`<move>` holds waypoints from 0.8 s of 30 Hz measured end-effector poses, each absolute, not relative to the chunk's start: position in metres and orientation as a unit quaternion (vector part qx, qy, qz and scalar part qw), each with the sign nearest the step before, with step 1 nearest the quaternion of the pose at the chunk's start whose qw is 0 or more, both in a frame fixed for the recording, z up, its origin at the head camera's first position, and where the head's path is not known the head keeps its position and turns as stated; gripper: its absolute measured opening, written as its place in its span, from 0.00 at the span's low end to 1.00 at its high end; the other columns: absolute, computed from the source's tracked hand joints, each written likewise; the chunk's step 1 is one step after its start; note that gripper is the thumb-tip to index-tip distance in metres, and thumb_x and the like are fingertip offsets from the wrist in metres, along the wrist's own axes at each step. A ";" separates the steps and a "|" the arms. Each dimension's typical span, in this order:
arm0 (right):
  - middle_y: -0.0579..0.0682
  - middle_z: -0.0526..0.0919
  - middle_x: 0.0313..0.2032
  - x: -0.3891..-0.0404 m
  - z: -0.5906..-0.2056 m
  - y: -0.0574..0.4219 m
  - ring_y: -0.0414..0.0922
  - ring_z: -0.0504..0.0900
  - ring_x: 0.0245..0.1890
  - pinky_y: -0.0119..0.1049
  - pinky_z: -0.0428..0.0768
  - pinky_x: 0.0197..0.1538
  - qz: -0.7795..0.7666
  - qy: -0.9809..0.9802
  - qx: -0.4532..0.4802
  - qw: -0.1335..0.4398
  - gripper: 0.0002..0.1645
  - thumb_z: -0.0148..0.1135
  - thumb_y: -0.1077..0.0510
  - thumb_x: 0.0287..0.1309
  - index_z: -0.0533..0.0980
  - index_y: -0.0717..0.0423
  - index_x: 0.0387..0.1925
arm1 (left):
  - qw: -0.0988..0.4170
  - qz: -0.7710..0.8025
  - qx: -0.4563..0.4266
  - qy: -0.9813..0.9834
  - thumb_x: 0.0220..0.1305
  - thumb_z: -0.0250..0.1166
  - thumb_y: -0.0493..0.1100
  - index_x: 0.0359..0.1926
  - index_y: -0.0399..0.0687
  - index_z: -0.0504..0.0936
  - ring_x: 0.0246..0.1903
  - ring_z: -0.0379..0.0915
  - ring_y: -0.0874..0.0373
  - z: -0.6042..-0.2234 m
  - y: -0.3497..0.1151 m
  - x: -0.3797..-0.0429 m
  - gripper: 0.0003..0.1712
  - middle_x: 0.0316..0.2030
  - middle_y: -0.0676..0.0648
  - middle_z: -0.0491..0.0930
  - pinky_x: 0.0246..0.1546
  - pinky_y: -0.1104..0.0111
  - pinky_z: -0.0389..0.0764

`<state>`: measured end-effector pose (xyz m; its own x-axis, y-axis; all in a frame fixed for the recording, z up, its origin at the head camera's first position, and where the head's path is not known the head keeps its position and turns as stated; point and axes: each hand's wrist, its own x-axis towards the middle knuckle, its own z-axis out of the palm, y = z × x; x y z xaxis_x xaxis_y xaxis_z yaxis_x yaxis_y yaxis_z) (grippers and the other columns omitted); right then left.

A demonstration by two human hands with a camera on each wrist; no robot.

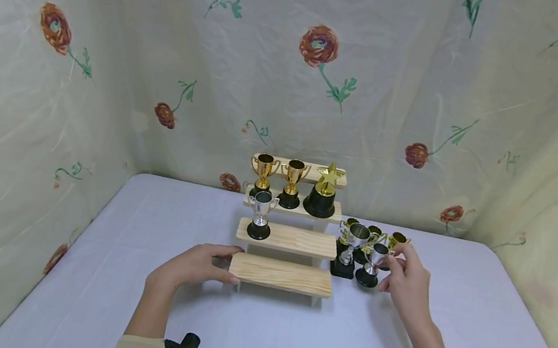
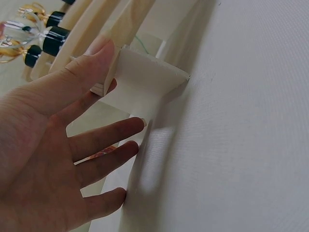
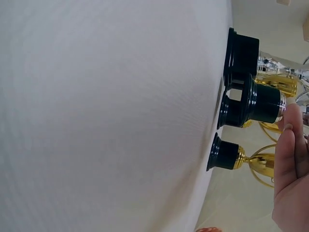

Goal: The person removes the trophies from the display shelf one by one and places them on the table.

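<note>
My left hand [image 1: 194, 264] holds the left end of the lowest board of a stepped wooden display stand [image 1: 280, 275], its thumb and index finger on either side and the other fingers spread. With my right hand [image 1: 408, 283] I pinch a small silver trophy cup [image 1: 375, 258] by its upper part; in the right wrist view its black base [image 3: 265, 102] looks slightly raised off the table. Close beside it stand a larger silver trophy cup [image 1: 356, 238] and several gold trophy cups [image 1: 398, 239], partly hidden behind one another.
On the stand's upper boards are two gold trophy cups [image 1: 264, 167] [image 1: 294, 175] and a gold star trophy [image 1: 326, 194]. A silver trophy cup [image 1: 261, 211] stands lower, at the left. A white cloth covers the table [image 1: 141, 213]; a flowered curtain [image 1: 362, 132] hangs behind.
</note>
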<state>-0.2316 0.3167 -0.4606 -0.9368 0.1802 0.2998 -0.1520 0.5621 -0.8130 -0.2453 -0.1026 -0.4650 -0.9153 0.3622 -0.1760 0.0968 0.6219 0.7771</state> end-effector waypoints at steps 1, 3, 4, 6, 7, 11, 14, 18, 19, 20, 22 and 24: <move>0.69 0.86 0.37 -0.231 -0.461 0.317 0.53 0.82 0.13 0.37 0.82 0.21 0.467 -0.867 -0.010 0.175 0.06 0.49 0.60 0.74 0.67 0.60 0.46 | 0.160 0.415 0.128 0.887 0.49 0.77 0.58 0.64 0.68 0.77 0.69 0.65 0.50 -0.465 -0.103 -0.245 0.39 0.65 0.52 0.75 0.68 0.45 0.66; 0.69 0.86 0.38 -0.231 -0.460 0.318 0.53 0.82 0.13 0.37 0.82 0.22 0.469 -0.867 -0.015 0.169 0.07 0.49 0.59 0.74 0.68 0.59 0.47 | 0.161 0.413 0.125 0.888 0.49 0.77 0.59 0.64 0.68 0.76 0.69 0.64 0.49 -0.465 -0.103 -0.245 0.39 0.65 0.51 0.75 0.68 0.45 0.66; 0.69 0.86 0.39 -0.230 -0.460 0.318 0.53 0.82 0.13 0.38 0.83 0.22 0.469 -0.867 -0.017 0.166 0.07 0.49 0.59 0.74 0.68 0.59 0.47 | 0.161 0.412 0.123 0.888 0.48 0.77 0.59 0.64 0.69 0.77 0.69 0.65 0.49 -0.465 -0.103 -0.245 0.39 0.65 0.52 0.75 0.67 0.44 0.66; 0.69 0.86 0.40 -0.230 -0.459 0.319 0.52 0.83 0.14 0.38 0.83 0.22 0.468 -0.868 -0.021 0.163 0.07 0.49 0.59 0.74 0.68 0.59 0.48 | 0.162 0.411 0.122 0.889 0.47 0.77 0.61 0.64 0.70 0.77 0.69 0.65 0.49 -0.465 -0.103 -0.246 0.40 0.65 0.52 0.75 0.67 0.44 0.66; 0.69 0.86 0.40 -0.230 -0.459 0.320 0.53 0.83 0.14 0.38 0.83 0.22 0.468 -0.869 -0.021 0.161 0.07 0.49 0.59 0.74 0.68 0.59 0.48 | 0.162 0.410 0.122 0.889 0.47 0.77 0.61 0.64 0.70 0.77 0.69 0.64 0.49 -0.466 -0.103 -0.246 0.40 0.65 0.52 0.75 0.67 0.44 0.66; 0.70 0.86 0.39 -0.231 -0.462 0.322 0.53 0.83 0.14 0.40 0.83 0.22 0.468 -0.869 -0.022 0.160 0.06 0.48 0.61 0.74 0.68 0.60 0.47 | 0.163 0.411 0.124 0.888 0.48 0.77 0.60 0.64 0.69 0.77 0.69 0.64 0.49 -0.465 -0.103 -0.245 0.40 0.65 0.52 0.75 0.67 0.45 0.66; 0.71 0.86 0.39 -0.233 -0.464 0.323 0.53 0.83 0.14 0.40 0.82 0.22 0.468 -0.870 -0.020 0.154 0.06 0.49 0.61 0.74 0.67 0.61 0.46 | 0.165 0.414 0.124 0.886 0.48 0.77 0.59 0.64 0.68 0.77 0.69 0.65 0.49 -0.465 -0.102 -0.245 0.39 0.65 0.51 0.76 0.67 0.44 0.66; 0.71 0.86 0.40 -0.235 -0.465 0.323 0.53 0.83 0.14 0.38 0.82 0.22 0.463 -0.874 -0.012 0.146 0.06 0.49 0.61 0.74 0.67 0.62 0.45 | 0.166 0.413 0.123 0.887 0.48 0.78 0.59 0.64 0.68 0.77 0.68 0.65 0.49 -0.464 -0.102 -0.245 0.39 0.64 0.51 0.76 0.67 0.44 0.66; 0.71 0.86 0.40 -0.236 -0.464 0.323 0.53 0.83 0.14 0.38 0.82 0.22 0.462 -0.875 -0.009 0.144 0.06 0.49 0.61 0.74 0.67 0.62 0.44 | 0.166 0.412 0.122 0.888 0.47 0.78 0.60 0.64 0.69 0.77 0.68 0.65 0.49 -0.464 -0.102 -0.246 0.40 0.64 0.52 0.76 0.67 0.44 0.66; 0.71 0.86 0.40 -0.237 -0.464 0.322 0.54 0.83 0.14 0.38 0.82 0.22 0.460 -0.876 -0.007 0.143 0.06 0.49 0.61 0.74 0.67 0.62 0.44 | 0.165 0.411 0.122 0.888 0.47 0.78 0.60 0.64 0.69 0.77 0.68 0.65 0.49 -0.465 -0.102 -0.246 0.40 0.64 0.52 0.76 0.67 0.44 0.66; 0.71 0.86 0.40 -0.238 -0.463 0.322 0.55 0.84 0.15 0.39 0.83 0.23 0.461 -0.876 -0.006 0.141 0.06 0.49 0.61 0.74 0.67 0.61 0.44 | 0.164 0.412 0.124 0.888 0.47 0.78 0.61 0.64 0.69 0.77 0.69 0.65 0.49 -0.465 -0.103 -0.246 0.40 0.64 0.52 0.76 0.67 0.44 0.66; 0.70 0.86 0.40 -0.240 -0.463 0.321 0.57 0.84 0.16 0.40 0.83 0.23 0.459 -0.877 -0.004 0.140 0.05 0.49 0.61 0.74 0.68 0.61 0.45 | 0.162 0.412 0.127 0.888 0.47 0.78 0.61 0.64 0.69 0.77 0.69 0.65 0.49 -0.466 -0.103 -0.247 0.40 0.65 0.52 0.75 0.68 0.45 0.66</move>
<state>-0.2398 0.3211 -0.4630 -0.9607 0.1355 0.2422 -0.1220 0.5779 -0.8070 -0.2468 -0.1028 -0.4661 -0.9156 0.3581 -0.1829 0.0913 0.6282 0.7727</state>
